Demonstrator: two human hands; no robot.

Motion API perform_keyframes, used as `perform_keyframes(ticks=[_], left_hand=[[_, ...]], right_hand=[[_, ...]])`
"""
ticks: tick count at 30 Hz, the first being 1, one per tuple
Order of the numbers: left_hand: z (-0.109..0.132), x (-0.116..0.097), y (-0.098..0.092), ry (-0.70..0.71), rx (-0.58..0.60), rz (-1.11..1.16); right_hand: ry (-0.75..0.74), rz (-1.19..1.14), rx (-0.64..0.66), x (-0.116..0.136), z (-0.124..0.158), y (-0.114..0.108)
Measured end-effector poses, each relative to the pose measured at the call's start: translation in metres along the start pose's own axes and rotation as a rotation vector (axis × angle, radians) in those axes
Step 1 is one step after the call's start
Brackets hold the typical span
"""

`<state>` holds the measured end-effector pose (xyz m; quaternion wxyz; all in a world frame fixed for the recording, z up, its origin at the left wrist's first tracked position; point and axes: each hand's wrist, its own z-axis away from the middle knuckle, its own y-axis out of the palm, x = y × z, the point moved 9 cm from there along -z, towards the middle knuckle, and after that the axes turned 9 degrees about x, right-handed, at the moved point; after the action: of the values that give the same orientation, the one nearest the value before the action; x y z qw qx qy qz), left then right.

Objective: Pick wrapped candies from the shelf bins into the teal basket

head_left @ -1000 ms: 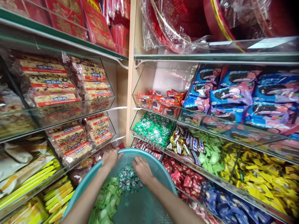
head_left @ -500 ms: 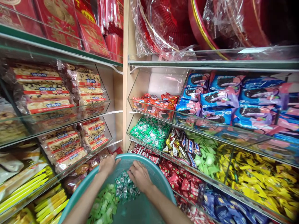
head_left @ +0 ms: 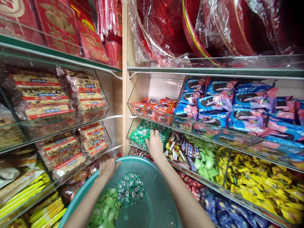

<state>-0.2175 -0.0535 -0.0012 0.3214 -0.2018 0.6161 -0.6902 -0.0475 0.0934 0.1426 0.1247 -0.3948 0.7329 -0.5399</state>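
My left hand (head_left: 108,168) is closed over the rim of a teal plastic basket (head_left: 78,193). In the basket lie a pile of dark green wrapped candies (head_left: 131,189) and, beside it, a pile of light green wrapped candies (head_left: 105,207). Beyond the basket's far rim, my right hand (head_left: 155,145) reaches to the shelf compartment of shiny green wrapped candies (head_left: 140,134). Its fingers stretch forward over them, and nothing shows in it. Whether the fingertips touch the candies I cannot tell.
Chocolate bars (head_left: 189,152) and yellow-wrapped candies (head_left: 258,180) fill compartments to the right. Blue cookie packs (head_left: 213,103) and red packets (head_left: 152,107) sit on the shelf above. Glass shelf fronts (head_left: 201,129) edge the compartments. Wrapped rice bars (head_left: 47,95) stand at left.
My right hand has moved from the dark green candies in the basket, up and forward to the green candies on the shelf. My left hand stays on the basket rim.
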Motion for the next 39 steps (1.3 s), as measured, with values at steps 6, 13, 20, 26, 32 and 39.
perform_keyframes(ticks=[6,13,20,26,32,39], left_hand=[[0.003,0.002,-0.004,-0.003,-0.015,-0.014],[0.004,0.007,-0.003,-0.007,-0.028,-0.036],[0.007,0.012,-0.003,-0.019,-0.023,-0.033],[0.008,0.013,-0.002,-0.032,-0.015,-0.037],[0.011,0.014,-0.004,-0.041,-0.016,-0.041],[0.011,0.009,-0.005,-0.035,-0.006,-0.034]], right_hand=[[0.106,0.006,0.074,-0.016,-0.008,0.021],[0.102,0.008,0.085,-0.015,-0.005,0.018],[0.049,-0.024,-0.004,-0.012,0.001,0.013],[0.026,-0.087,-0.052,-0.015,0.0,0.016],[-0.12,-0.221,-0.176,-0.009,0.006,0.005],[-0.465,-0.701,-0.165,0.05,0.054,0.018]])
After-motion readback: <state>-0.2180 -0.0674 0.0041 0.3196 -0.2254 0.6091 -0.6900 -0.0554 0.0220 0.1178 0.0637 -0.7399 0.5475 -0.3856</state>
